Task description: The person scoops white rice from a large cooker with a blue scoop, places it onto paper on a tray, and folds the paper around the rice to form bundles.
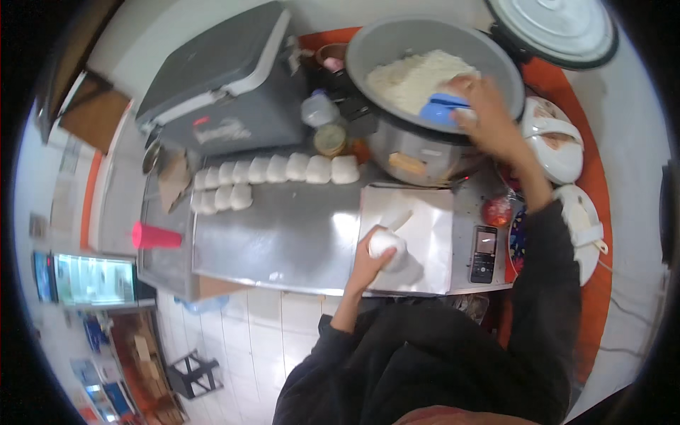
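My left hand (375,258) is closed around a small white bowl or cup (387,242) above a stack of white paper sheets (425,207). My right hand (481,114), slightly blurred, holds a blue scoop (441,109) inside a big rice cooker (446,149), against the cooked white rice (419,77). A knife or spatula blade (399,220) lies on the paper beside my left hand. Molded white portions (319,170), apparently wrapped, stand in two rows on the metal counter (292,228) to the left.
Behind the rows stand a grey cooler box (228,95), a plastic bottle (320,110) and a jar (330,139). A phone (484,255) lies right of the paper. White rice-cooker lids or small appliances (558,143) are at the right. A pink cup (156,236) lies at the far left.
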Demonstrator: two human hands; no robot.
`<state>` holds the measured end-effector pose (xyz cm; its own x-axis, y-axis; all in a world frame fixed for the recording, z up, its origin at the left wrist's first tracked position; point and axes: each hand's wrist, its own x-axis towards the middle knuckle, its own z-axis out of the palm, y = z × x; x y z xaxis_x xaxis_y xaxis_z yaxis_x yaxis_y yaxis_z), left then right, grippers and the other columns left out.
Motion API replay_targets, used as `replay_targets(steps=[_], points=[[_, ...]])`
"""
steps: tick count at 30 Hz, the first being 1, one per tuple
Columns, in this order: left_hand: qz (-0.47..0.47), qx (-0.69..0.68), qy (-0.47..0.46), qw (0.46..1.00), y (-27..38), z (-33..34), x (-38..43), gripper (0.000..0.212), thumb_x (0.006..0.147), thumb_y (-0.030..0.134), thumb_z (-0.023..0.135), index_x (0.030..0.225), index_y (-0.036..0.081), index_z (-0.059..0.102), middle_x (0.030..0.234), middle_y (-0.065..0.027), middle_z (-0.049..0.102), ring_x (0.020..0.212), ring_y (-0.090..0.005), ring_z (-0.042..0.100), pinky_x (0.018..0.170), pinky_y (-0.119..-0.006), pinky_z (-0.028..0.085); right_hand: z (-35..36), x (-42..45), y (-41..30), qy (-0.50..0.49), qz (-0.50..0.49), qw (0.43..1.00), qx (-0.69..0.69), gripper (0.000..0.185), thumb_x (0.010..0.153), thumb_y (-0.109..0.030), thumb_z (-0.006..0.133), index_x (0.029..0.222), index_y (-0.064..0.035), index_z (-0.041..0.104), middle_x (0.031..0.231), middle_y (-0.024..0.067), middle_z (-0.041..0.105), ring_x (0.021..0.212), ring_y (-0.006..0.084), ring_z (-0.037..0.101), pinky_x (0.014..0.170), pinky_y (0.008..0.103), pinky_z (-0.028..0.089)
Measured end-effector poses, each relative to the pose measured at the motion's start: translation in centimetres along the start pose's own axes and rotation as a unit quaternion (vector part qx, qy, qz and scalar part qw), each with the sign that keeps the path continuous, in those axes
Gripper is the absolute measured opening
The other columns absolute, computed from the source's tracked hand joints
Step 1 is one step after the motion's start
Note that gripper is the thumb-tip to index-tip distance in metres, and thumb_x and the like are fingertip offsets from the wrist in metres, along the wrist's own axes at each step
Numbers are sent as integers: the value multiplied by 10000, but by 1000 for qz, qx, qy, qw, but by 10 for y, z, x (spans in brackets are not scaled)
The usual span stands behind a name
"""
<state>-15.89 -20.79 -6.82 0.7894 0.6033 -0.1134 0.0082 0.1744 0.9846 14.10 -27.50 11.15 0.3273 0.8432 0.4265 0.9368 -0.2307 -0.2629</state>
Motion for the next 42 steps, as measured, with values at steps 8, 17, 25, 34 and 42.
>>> replay_targets(steps=[8,17,25,34,42], points=[[-45,81,6,996,-72,-28,3,362,814,280,715,1012,12,573,883,-102,632,837,-173,595,776,-304,474,26,41,94,-21,-5,977,-211,321,837,-28,533,1139,-114,599,1100,164,549,966,333,565,858,409,452],[-92,31,62,993,-103,-34,19,361,835,304,701,1019,17,583,869,-80,632,827,-155,595,759,-294,475,-21,-73,-54,250,249,935,19,206,954,-113,488,1040,-5,641,942,160,663,813,241,638,741,321,494],[-114,-168,149,968,-86,-86,27,471,845,342,682,1114,-30,575,968,-99,642,914,-176,607,829,-302,480,193,-212,-63,40,381,921,66,182,943,-102,483,1050,-46,621,948,173,645,879,324,622,786,407,468],[-27,401,330,854,-50,-318,128,754,722,493,740,1165,-75,518,1003,-231,635,957,-383,609,797,-452,495,206,-197,-101,21,318,941,115,194,914,-89,492,1064,4,574,978,163,519,930,303,508,840,412,399],[121,502,417,747,-10,-273,81,594,849,313,641,1306,19,402,1270,-206,462,1156,-370,444,949,-459,384,248,-100,-168,-42,144,969,195,147,886,-47,511,984,-21,618,996,167,511,973,314,522,870,381,414]])
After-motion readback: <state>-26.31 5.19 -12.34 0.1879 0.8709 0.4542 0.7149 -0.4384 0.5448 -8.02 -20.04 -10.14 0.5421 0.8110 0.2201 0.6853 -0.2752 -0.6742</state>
